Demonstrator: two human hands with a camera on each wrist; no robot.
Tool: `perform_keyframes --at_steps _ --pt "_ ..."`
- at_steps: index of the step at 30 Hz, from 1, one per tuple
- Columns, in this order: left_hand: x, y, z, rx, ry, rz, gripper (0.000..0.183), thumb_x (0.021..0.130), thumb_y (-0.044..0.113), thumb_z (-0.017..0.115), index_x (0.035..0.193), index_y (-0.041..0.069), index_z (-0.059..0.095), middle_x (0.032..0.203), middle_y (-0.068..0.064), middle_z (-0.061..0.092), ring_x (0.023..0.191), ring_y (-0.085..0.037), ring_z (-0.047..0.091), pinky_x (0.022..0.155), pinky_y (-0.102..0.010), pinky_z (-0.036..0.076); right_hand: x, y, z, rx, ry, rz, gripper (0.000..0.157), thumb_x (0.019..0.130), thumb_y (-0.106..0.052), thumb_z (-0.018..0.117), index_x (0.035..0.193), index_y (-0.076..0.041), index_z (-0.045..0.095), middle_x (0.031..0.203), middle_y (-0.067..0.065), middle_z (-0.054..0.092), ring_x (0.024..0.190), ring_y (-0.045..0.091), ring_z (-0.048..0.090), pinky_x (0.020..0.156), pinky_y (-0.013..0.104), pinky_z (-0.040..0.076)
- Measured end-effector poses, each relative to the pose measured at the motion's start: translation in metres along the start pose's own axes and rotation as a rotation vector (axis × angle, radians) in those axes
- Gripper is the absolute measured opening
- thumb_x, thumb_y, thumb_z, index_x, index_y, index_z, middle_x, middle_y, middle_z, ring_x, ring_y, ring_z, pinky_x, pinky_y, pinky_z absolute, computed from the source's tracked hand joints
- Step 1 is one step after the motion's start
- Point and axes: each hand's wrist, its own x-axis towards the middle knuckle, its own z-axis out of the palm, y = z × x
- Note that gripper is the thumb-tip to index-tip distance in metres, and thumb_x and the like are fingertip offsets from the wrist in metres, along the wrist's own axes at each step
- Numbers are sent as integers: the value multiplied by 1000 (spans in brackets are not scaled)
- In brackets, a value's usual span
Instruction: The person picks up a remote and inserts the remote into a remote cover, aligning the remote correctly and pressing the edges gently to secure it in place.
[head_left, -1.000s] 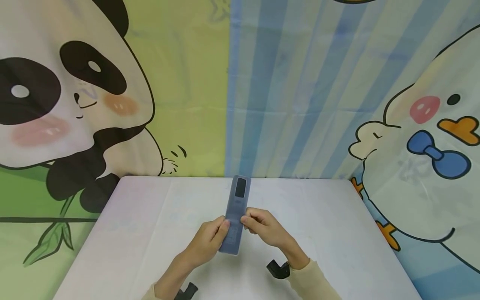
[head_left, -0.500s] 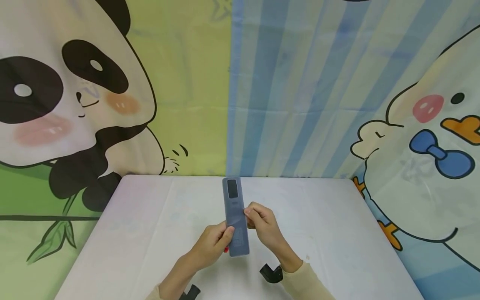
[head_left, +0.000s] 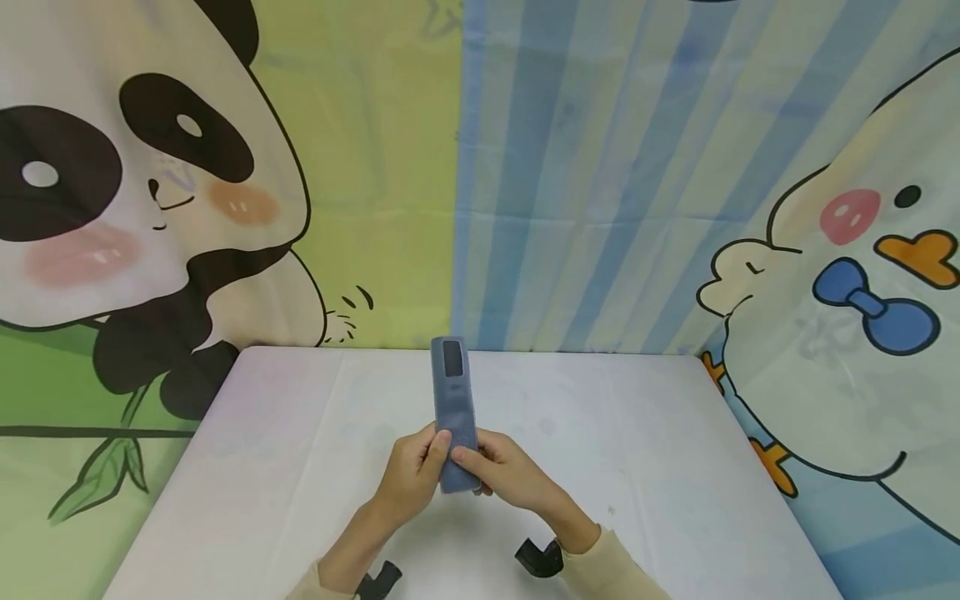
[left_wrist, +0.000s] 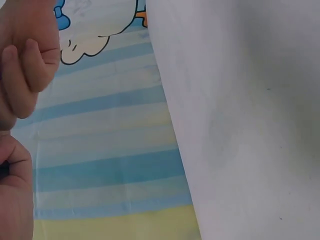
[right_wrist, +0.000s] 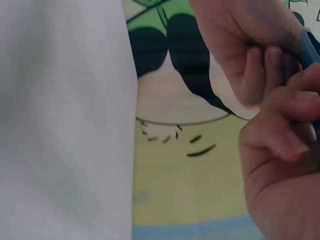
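A long, flat, blue-grey remote control (head_left: 454,400) with a dark rectangular window near its far end is held above the white table, in the middle of the head view. My left hand (head_left: 408,477) grips its lower left side, thumb lying on the face. From the other side my right hand (head_left: 516,473) holds the lower end, thumb across the front and fingers curled behind. A strip of the blue casing (right_wrist: 309,50) shows between both hands at the right edge of the right wrist view. In the left wrist view the hands hide nearly all of it.
A white table (head_left: 622,433) spreads under the hands. Behind it hangs a cartoon backdrop (head_left: 390,167) with a panda and a white bird. A black wrist-mount piece (head_left: 540,558) sits by the right sleeve, and another black piece (head_left: 381,579) by the left wrist.
The remote has shifted a little left and tilted over to lean left. My right hand has moved from pinching its right edge to gripping the lower end, thumb on the face.
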Motion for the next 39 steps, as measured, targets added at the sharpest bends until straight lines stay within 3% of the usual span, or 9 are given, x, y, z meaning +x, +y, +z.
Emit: perform_keyframes --at_steps 5,9,12,17,21,26,34,39 --pt "2 0 -12 -87 -91 -143 32 104 -6 40 83 7 61 63 3 54 53 -3 47 44 -24 43 0 2 9 141 -75 -41 28 108 -15 47 125 5 56 81 22 66 54 13 53 44 29 41" --pt "6 0 -30 -124 -238 -276 35 106 3 42 77 8 59 62 0 49 55 -6 46 49 -25 43 -2 4 9 129 -94 -44 25 108 -13 47 124 3 58 88 20 68 58 11 57 47 27 44" --pt "11 0 -43 -121 -326 -316 30 106 8 49 77 12 58 64 0 49 58 -9 46 51 -26 41 -5 6 8 120 -90 -32 22 108 -13 48 118 3 59 80 19 66 57 9 57 48 24 45" --pt "20 -1 -54 -116 -408 -292 28 106 11 52 78 13 55 65 4 48 56 -8 42 48 -26 35 -8 10 9 137 -87 -27 22 108 -13 47 114 4 59 74 21 64 56 10 56 47 24 45" --pt "19 -5 -55 -192 -429 -257 31 106 5 47 77 10 55 63 0 47 55 -7 40 45 -27 33 -9 12 8 160 -131 -36 24 109 -13 45 113 7 59 74 23 63 57 10 57 47 24 45" --pt "14 -5 -52 -328 -388 -193 36 104 -5 43 72 9 51 60 -9 43 51 -10 38 41 -28 30 -9 9 3 228 -220 -30 30 109 -16 43 111 12 56 76 26 62 60 9 59 47 23 45" --pt "22 5 -48 -392 -226 -97 39 99 -13 38 67 8 46 56 -9 37 51 -13 36 41 -31 28 -8 -5 3 205 -257 -15 32 108 -22 48 111 9 56 79 23 65 64 10 65 48 25 47" --pt "27 7 -44 -345 -312 -115 37 102 -10 41 71 9 49 59 -8 40 53 -14 39 43 -31 33 -14 -7 -2 192 -239 -53 29 109 -19 46 108 8 56 77 29 62 63 8 64 46 25 46"
